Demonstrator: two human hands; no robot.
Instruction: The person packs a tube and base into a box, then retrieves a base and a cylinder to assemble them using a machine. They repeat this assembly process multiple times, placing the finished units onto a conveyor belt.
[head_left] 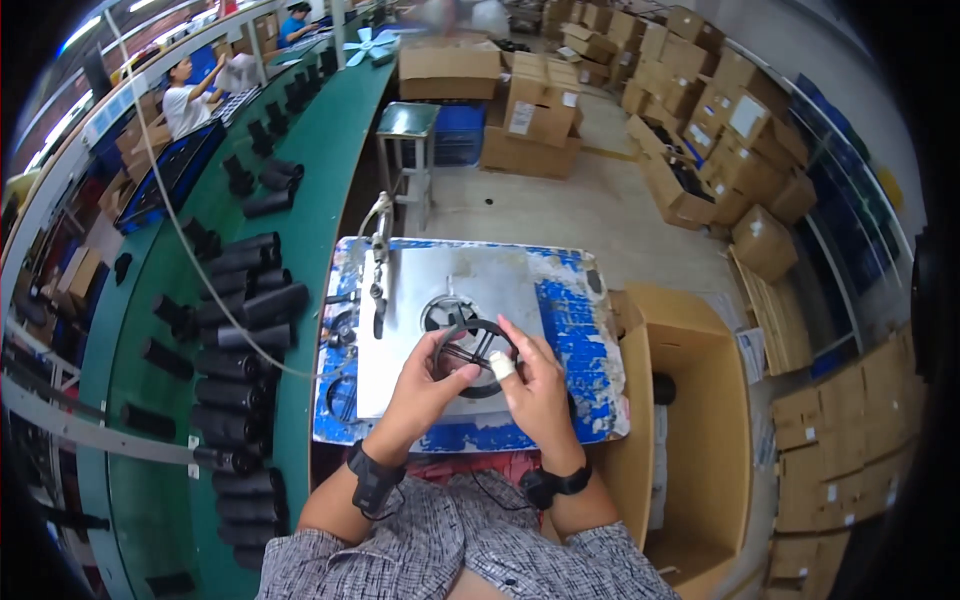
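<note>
Both my hands hold a black plastic ring with crossing spokes (pixel 484 341) above the work table. My left hand (pixel 428 382) grips its left side, thumb near the spokes. On the right side, my right hand (pixel 535 385) closes on the rim; a white wrapping covers one finger or the thumb. Just beyond, a round black-and-metal fixture (pixel 447 311) sits on a silver metal plate (pixel 410 345). Another black ring (pixel 343 399) lies at the table's left edge, beside small dark parts (pixel 342 328).
A metal air-gun-like tool (pixel 379 250) stands at the plate's far left. Left runs a green bench (pixel 330 170) with several black cylinders (pixel 240 365). An open carton (pixel 695 325) stands at my right. Beyond are a stool (pixel 408 120) and stacked cartons (pixel 545 95). A person (pixel 185 105) works far left.
</note>
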